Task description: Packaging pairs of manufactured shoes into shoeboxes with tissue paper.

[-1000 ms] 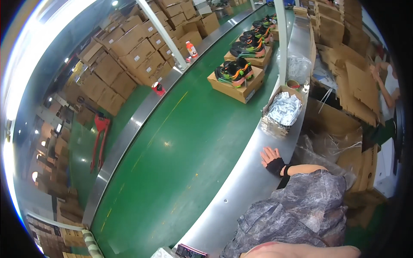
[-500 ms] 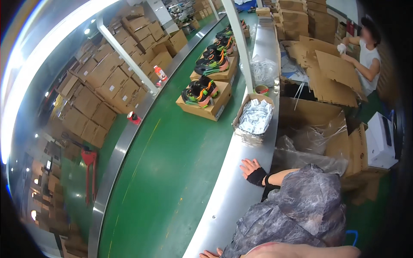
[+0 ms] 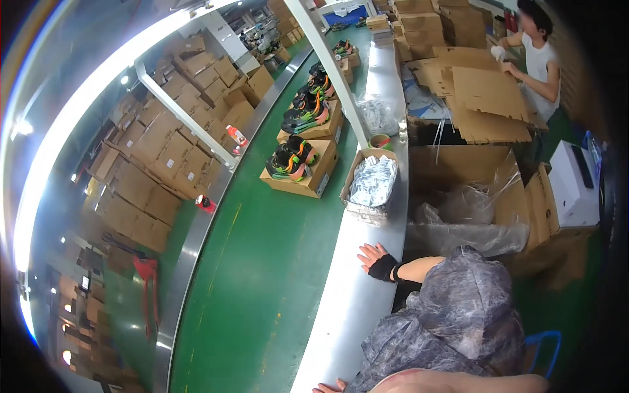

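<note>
While the right hand (image 3: 375, 261) lies flat on the steel worktop (image 3: 367, 216), fingers spread and released, wrist in a dark fingerless wrap, it seems to brace the body leaning over the edge. Left hand (image 3: 331, 388): only fingertips show at the lower edge, touching the worktop rim; whether they grip anything, cannot tell. Bundle of crinkled grey plastic film (image 3: 452, 327) bulks between the two arms, just beside the right forearm, soft and glossy, folded on itself. Small carton of silvery packets (image 3: 371, 183) stands further up the worktop, near the hand but apart. Green conveyor belt (image 3: 262, 262), smooth and matte, carries open shoe boxes (image 3: 298, 167) with bright trainers on top. Co-worker (image 3: 538, 56) handles flat corrugated sheets (image 3: 488, 98) far right.
</note>
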`<state>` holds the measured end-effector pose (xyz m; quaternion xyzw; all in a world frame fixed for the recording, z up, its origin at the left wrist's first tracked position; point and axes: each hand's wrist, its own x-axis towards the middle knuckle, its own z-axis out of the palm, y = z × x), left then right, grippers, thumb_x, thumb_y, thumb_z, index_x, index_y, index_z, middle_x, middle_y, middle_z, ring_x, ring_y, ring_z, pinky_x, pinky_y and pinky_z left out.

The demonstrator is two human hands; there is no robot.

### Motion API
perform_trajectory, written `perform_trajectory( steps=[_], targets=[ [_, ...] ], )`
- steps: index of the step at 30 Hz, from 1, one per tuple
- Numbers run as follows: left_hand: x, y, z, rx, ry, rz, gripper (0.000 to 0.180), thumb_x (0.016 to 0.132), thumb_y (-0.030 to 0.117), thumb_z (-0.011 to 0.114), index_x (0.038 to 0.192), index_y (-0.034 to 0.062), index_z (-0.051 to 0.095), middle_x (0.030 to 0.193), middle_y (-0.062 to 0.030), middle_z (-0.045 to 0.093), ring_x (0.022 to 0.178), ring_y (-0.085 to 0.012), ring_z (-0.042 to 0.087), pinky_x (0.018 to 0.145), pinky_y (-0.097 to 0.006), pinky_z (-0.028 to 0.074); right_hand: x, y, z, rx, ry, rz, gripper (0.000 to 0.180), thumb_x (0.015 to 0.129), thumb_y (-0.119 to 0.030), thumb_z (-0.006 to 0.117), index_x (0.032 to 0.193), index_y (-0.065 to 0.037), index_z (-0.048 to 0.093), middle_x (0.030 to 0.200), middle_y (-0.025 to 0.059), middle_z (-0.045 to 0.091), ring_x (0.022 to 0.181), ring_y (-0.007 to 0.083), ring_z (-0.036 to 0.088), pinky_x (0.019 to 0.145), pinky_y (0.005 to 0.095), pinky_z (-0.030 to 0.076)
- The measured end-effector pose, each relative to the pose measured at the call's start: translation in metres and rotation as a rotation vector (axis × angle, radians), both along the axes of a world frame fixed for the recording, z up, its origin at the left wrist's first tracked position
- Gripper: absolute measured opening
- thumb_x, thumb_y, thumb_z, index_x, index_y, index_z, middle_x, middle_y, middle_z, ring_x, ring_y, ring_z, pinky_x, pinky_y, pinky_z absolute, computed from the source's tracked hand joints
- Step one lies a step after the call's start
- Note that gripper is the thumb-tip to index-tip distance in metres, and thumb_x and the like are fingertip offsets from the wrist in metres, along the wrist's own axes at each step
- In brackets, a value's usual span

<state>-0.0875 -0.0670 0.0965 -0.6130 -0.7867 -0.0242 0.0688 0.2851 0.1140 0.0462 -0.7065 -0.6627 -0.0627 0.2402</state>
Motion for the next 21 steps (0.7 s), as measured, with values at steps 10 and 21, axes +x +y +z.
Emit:
perform_trajectory(
  steps=[10, 21],
  targets=[
    [-0.015, -0.016, -0.018, -0.016, 0.001, -0.05, 0.071, 0.083, 0.059, 0.024, 0.127, 0.0035, 0.037, 0.129, -0.0198, 0.036, 0.122, -0.0335, 0.027, 0.094, -0.055, 0.024, -0.038, -0.015, -0.017, -0.002, 0.037, -0.289, 0.034, 0.078, -0.021, 0.047, 0.111, -0.011, 0.051, 0.125, 0.0104, 0.043, 0.121, 0.0248, 0.034, 0.096, 0.0493, 0.023],
    [0.012, -0.025, 0.061, -0.237, 0.032, -0.025, 0.071, 0.085, 0.056, 0.022, 0.125, -0.0003, 0.037, 0.128, -0.0225, 0.036, 0.122, -0.0341, 0.027, 0.094, -0.056, 0.023, -0.062, -0.119, 0.013, -0.239, 0.356, -0.003, 0.043, 0.082, -0.022, 0.042, 0.123, -0.007, 0.038, 0.136, 0.0117, 0.025, 0.128, 0.026, 0.018, 0.096, 0.0529, 0.022]
  ],
)
